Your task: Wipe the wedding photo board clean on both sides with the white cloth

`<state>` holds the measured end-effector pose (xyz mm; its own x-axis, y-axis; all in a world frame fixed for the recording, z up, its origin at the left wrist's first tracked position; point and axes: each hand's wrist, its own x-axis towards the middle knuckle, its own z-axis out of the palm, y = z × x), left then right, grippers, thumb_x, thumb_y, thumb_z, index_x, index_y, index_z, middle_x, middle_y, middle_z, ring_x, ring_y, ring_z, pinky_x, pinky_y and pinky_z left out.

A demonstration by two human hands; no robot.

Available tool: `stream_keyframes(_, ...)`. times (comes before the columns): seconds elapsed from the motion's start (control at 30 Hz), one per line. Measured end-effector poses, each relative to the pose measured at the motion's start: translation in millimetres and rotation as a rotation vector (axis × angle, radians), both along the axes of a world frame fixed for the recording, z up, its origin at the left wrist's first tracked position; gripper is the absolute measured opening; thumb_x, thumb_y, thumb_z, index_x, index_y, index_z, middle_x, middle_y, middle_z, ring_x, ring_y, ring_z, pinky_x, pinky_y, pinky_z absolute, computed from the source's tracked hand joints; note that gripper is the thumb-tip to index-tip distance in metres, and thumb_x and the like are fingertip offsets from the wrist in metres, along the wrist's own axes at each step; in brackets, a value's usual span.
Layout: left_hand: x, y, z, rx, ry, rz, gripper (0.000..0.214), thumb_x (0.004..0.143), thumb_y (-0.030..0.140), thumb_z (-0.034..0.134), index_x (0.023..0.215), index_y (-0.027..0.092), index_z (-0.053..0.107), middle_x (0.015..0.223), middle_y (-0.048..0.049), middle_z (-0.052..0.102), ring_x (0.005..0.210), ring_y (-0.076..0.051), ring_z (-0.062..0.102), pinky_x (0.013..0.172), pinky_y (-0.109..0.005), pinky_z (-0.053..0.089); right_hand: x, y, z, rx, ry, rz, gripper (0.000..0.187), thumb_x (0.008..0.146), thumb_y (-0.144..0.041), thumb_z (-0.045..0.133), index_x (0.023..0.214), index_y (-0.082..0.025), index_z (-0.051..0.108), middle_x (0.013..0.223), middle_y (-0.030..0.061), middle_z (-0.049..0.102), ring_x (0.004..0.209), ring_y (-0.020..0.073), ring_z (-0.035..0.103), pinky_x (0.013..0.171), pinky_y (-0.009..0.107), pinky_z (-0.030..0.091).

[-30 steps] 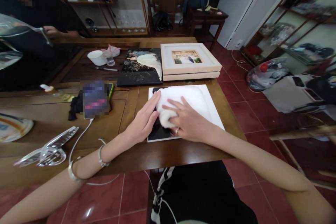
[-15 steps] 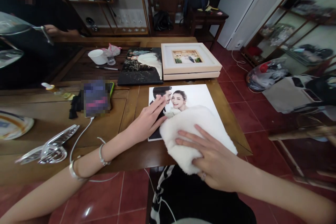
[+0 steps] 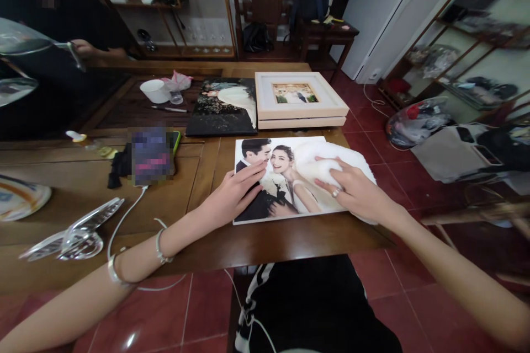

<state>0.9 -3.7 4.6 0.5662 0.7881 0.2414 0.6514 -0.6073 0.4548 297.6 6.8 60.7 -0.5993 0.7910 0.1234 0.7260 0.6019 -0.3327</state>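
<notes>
A white-edged photo panel (image 3: 290, 198) lies flat near the table's front edge, showing a couple in wedding clothes. My left hand (image 3: 238, 190) rests on its left part, fingers stretched out across the picture. On the right part of the panel, my right hand (image 3: 351, 185) grips a fluffy white cloth (image 3: 314, 157), with fingers bunched into it. The cloth covers the panel's upper right area and hangs past its right edge.
Behind the panel stand a dark photo panel (image 3: 223, 107) and stacked cream picture frames (image 3: 302, 116). To the left lie a phone (image 3: 152, 155) with a white cable, a clear winged ornament (image 3: 80, 234) and a dropper bottle (image 3: 91, 143). A person in dark clothes (image 3: 83, 16) is across the table.
My right hand has slid the white cloth up and to the right, uncovering the picture's lower middle. My left hand has stayed nearly in place on the panel.
</notes>
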Motion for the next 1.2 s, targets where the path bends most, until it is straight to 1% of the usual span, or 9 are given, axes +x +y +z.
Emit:
stream_keyframes(0.07, -0.1, 0.6, -1.9, 0.009, -0.027, -0.002, 0.043, 0.100, 0.025, 0.041, 0.143, 0.019, 0.044, 0.148, -0.0140, 0.047, 0.139, -0.026, 0.041, 0.108, -0.048, 0.041, -18.2, 21.4, 4.0, -0.008, -0.008, -0.012, 0.037, 0.097, -0.040, 0.041, 0.064, -0.024, 0.042, 0.086, 0.0102, 0.067, 0.099, 0.0295, 0.062, 0.093, 0.045, 0.045)
stream_keyframes(0.13, -0.6, 1.2, -4.9, 0.026, -0.060, -0.007, 0.043, 0.100, 0.024, 0.041, 0.143, 0.020, 0.045, 0.148, -0.0134, 0.048, 0.138, -0.026, 0.043, 0.107, -0.048, 0.041, -41.8, 41.4, 7.4, -0.035, 0.015, 0.024, 0.038, 0.097, -0.043, 0.041, 0.065, -0.023, 0.045, 0.074, 0.0055, 0.062, 0.084, 0.0249, 0.060, 0.082, 0.038, 0.046)
stream_keyframes(0.3, -1.5, 1.7, -9.6, 0.061, -0.055, 0.006, 0.038, 0.100, 0.024, 0.043, 0.137, 0.019, 0.051, 0.141, -0.0144, 0.054, 0.132, -0.028, 0.049, 0.103, -0.047, 0.045, -105.7, 71.4, 13.1, -0.055, 0.060, 0.245, 0.037, 0.099, -0.040, 0.040, 0.076, -0.017, 0.058, 0.082, 0.0066, 0.065, 0.083, 0.0210, 0.057, 0.077, 0.032, 0.039)
stream_keyframes(0.43, -0.9, 0.9, -6.8, 0.024, -0.020, 0.033, 0.034, 0.099, 0.023, 0.043, 0.130, 0.020, 0.057, 0.129, -0.0125, 0.062, 0.118, -0.027, 0.060, 0.097, -0.045, 0.049, -129.9, 74.0, 13.6, -0.055, 0.001, 0.350, 0.039, 0.099, -0.040, 0.039, 0.080, -0.015, 0.063, 0.087, 0.0097, 0.066, 0.081, 0.0217, 0.058, 0.074, 0.032, 0.038)
stream_keyframes(0.6, -0.6, 0.0, -4.6, 0.036, -0.040, 0.014, 0.038, 0.100, 0.024, 0.042, 0.137, 0.021, 0.051, 0.141, -0.0127, 0.055, 0.131, -0.027, 0.051, 0.102, -0.046, 0.045, -100.8, 72.9, 9.2, -0.051, -0.050, 0.240, 0.038, 0.098, -0.043, 0.038, 0.088, -0.016, 0.063, 0.088, 0.0104, 0.065, 0.087, 0.0257, 0.058, 0.078, 0.034, 0.040)
stream_keyframes(0.83, -0.7, 0.6, -5.9, 0.020, -0.051, 0.003, 0.043, 0.100, 0.023, 0.040, 0.143, 0.021, 0.044, 0.148, -0.0134, 0.047, 0.139, -0.026, 0.042, 0.107, -0.048, 0.041, -12.4, 79.4, 1.9, -0.060, 0.016, 0.051, 0.043, 0.095, -0.053, 0.040, 0.067, -0.022, 0.051, 0.071, 0.0030, 0.058, 0.081, 0.0248, 0.059, 0.089, 0.041, 0.042)
stream_keyframes(0.93, -0.3, 0.4, -5.4, 0.015, -0.048, 0.012, 0.044, 0.100, 0.024, 0.040, 0.144, 0.022, 0.044, 0.148, -0.0133, 0.047, 0.139, -0.025, 0.042, 0.106, -0.048, 0.041, 13.7, 80.3, -1.3, -0.049, 0.040, -0.018, 0.047, 0.094, -0.057, 0.039, 0.063, -0.024, 0.047, 0.063, 0.0006, 0.055, 0.075, 0.0249, 0.060, 0.093, 0.046, 0.043)
stream_keyframes(1.1, 0.5, -0.2, -5.0, 0.004, -0.053, 0.026, 0.042, 0.100, 0.024, 0.040, 0.142, 0.023, 0.046, 0.148, -0.0124, 0.048, 0.138, -0.025, 0.043, 0.105, -0.047, 0.042, 25.3, 63.2, -6.0, -0.053, 0.059, -0.069, 0.048, 0.093, -0.059, 0.040, 0.063, -0.024, 0.050, 0.065, 0.0010, 0.062, 0.081, 0.0270, 0.065, 0.097, 0.049, 0.045)
stream_keyframes(1.2, 0.5, -0.4, -5.6, 0.013, -0.063, 0.024, 0.042, 0.100, 0.024, 0.041, 0.141, 0.022, 0.047, 0.148, -0.0125, 0.047, 0.138, -0.025, 0.043, 0.106, -0.047, 0.042, 25.4, 36.8, -5.4, -0.079, 0.041, -0.070, 0.044, 0.093, -0.056, 0.043, 0.064, -0.024, 0.051, 0.078, 0.0042, 0.069, 0.101, 0.0321, 0.065, 0.101, 0.052, 0.044)
